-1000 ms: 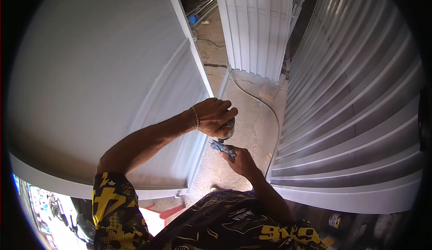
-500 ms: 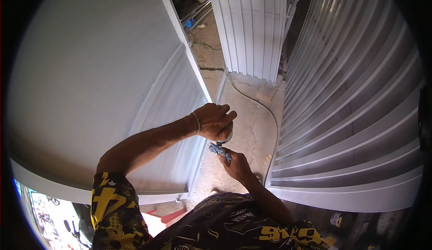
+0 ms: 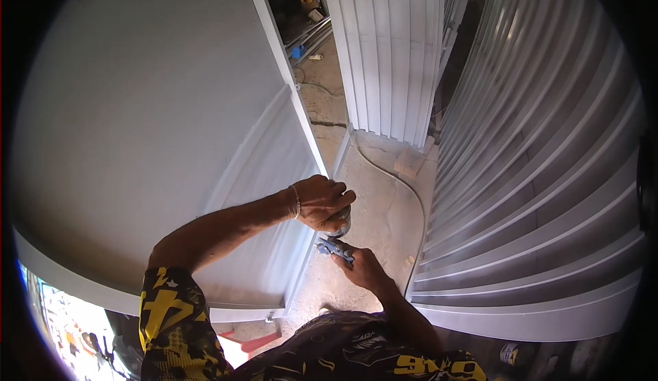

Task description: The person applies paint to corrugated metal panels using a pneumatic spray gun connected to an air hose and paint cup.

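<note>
Between the smooth panel (image 3: 151, 107) and the ribbed panel (image 3: 534, 196), above the pale floor (image 3: 380, 203), the left hand (image 3: 322, 201) has its grip wrapped round a rounded container (image 3: 346, 223) — and just beside it, the right hand (image 3: 364, 268) has its grip clamped on a blue-grey tool (image 3: 334, 247).

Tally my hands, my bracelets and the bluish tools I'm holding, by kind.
Hands: 2, left hand and right hand
Bracelets: 1, bracelet on the left wrist
Bluish tools: 1, bluish tool in the right hand
Total: 4

Left hand (image 3: 322, 201) curls near the closed right hand (image 3: 362, 268).
</note>
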`<state>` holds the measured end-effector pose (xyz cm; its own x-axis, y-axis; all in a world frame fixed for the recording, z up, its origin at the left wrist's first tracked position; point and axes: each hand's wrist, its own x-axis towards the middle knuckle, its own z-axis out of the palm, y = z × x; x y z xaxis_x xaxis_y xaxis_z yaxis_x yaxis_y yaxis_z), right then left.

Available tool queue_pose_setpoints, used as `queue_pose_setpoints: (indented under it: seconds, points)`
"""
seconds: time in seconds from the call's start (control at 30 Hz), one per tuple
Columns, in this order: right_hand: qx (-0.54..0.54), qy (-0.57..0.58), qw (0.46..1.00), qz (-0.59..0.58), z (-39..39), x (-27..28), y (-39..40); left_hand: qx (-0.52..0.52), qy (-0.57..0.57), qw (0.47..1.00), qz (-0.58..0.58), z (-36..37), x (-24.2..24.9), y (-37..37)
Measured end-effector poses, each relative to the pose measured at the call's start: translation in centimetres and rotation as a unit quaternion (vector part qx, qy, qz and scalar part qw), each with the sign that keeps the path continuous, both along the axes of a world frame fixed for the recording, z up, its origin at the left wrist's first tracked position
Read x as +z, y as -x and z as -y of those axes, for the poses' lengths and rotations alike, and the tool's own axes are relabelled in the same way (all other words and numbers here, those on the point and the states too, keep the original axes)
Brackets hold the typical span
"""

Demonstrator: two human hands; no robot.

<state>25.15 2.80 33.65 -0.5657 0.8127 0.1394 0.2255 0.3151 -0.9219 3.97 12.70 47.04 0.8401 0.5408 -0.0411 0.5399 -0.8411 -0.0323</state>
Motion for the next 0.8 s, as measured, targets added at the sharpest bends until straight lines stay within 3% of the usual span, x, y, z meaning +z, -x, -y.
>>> queue_pose_setpoints:
  seconds: [0.43, 0.63, 0.8]
  points:
    - [-0.056, -0.026, 0.998, -0.01, 0.7, -1.2, 0.7, 0.037, -0.018, 0.998, -0.042, -0.1, -0.3, -1.0]
    - [-0.118, -0.045, 0.992, 0.002, 0.8, -1.7, 1.7, 0.114, -0.032, 0.993, 0.015, 0.6, -0.5, -2.0]
    - [-0.184, -0.034, 0.98, 0.071, 0.0, -1.1, 3.2, 0.259, -0.052, 0.963, 0.055, 1.2, 0.3, -4.1]
